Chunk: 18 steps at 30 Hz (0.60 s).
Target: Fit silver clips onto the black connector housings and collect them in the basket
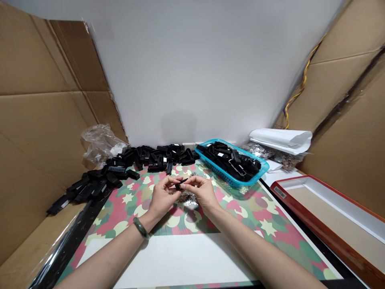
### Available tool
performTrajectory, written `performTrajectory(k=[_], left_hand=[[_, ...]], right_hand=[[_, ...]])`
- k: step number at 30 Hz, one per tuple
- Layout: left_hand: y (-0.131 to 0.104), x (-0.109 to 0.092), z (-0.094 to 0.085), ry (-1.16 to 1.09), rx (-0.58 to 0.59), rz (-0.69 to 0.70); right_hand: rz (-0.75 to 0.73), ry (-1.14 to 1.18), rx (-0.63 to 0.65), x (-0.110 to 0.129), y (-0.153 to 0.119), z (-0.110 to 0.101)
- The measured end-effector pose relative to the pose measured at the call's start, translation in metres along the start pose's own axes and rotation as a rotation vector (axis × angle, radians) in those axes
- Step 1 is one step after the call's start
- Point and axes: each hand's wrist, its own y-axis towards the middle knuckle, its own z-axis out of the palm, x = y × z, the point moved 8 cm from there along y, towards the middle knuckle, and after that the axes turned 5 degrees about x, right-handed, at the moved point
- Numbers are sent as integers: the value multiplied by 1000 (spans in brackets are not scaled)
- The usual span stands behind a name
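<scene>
Over the middle of the patterned mat, my left hand [164, 197] and my right hand [203, 194] meet with fingertips pinched on one small black part [179, 186]. Its exact kind is too small to make out, and the fingers cover much of it. A little heap of shiny small metal pieces [189, 197] lies on the mat below and behind the hands. Many black plastic pieces [153, 155] are piled along the back and left. To the right, a blue plastic basket [221, 172] holds more black pieces [237, 156].
Cardboard walls [39, 120] stand at both sides, with a pale wall [195, 72] behind. A white sheet [177, 261] lies in front on the mat [129, 216]. At right are a red-edged box lid [319, 224], folded white paper [279, 138] and bagged metal pieces; a clear plastic bag [100, 140] sits back left.
</scene>
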Motion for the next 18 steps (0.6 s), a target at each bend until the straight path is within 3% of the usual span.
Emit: performTrajectory(k=[13,18], left_hand=[[1,-7,-2,65,32,39],[6,-6,-4,-91,10,-9]], right_hand=[[-97,-132,103,13,1,5],[-323,-428,-77,40,-2,-11]])
